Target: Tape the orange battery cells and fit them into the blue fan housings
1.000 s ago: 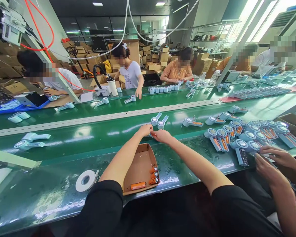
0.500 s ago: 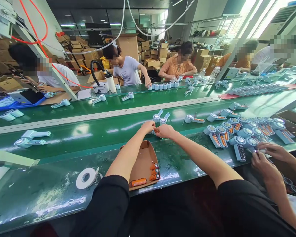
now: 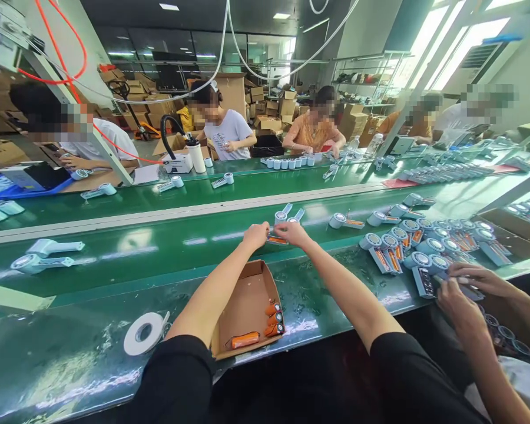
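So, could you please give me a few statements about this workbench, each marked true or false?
1. A white tape roll lies to the left of the cardboard box. True.
2. Everything in the cardboard box is white. False: orange battery cells lie in it.
3. The left hand and right hand are close together above the green conveyor belt. True.
4. The right hand is gripping the white tape roll. False: it is at a part showing orange.
5. Light-blue handheld fan housings lie just beyond the hands. True.

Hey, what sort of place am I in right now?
Most likely a factory workshop for assembling small handheld devices. A long green work surface runs across the room, many matching pale-blue units lie grouped on it, some with orange parts in their handles, and cardboard boxes are piled behind.
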{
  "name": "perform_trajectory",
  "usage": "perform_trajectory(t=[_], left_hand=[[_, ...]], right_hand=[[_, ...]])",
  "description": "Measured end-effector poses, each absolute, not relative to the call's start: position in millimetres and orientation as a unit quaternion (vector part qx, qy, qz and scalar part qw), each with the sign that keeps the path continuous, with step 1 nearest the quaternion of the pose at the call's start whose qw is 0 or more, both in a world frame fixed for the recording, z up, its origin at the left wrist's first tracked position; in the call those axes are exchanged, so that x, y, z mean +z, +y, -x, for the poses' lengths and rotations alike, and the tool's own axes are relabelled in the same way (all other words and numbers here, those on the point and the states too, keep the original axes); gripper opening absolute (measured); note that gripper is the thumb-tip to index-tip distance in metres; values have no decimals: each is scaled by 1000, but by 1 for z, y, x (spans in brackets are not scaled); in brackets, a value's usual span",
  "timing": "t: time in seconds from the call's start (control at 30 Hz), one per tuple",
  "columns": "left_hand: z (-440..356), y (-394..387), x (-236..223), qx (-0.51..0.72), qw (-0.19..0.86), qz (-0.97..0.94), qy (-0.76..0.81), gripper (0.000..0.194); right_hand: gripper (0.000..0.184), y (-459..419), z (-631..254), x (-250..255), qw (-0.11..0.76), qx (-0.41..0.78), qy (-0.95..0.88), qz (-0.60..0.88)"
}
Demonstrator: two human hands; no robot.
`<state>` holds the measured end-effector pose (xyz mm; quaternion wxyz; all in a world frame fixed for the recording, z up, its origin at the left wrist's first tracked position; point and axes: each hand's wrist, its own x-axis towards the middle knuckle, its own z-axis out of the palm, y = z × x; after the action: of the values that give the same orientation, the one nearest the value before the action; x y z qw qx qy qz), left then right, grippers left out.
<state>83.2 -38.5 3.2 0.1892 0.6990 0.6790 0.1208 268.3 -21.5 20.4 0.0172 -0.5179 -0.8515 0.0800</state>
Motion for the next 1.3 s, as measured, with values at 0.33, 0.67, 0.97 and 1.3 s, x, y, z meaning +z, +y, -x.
perform_trajectory(t=[0.33, 0.67, 0.97, 1.3], left_hand=[[24, -125, 5, 248, 151, -605, 741, 39], [127, -402, -50, 258, -27, -593, 763, 31], [98, -398, -29, 203, -140, -684, 687, 23], [25, -377, 16, 333, -130, -772, 526, 31]], right_hand=[[54, 19, -267, 8, 35, 52, -814, 577], [45, -82, -360, -48, 177, -18, -916, 360], [48, -202, -330, -8, 293, 134, -828, 458], [57, -287, -225, 33, 126, 643, -743, 140]])
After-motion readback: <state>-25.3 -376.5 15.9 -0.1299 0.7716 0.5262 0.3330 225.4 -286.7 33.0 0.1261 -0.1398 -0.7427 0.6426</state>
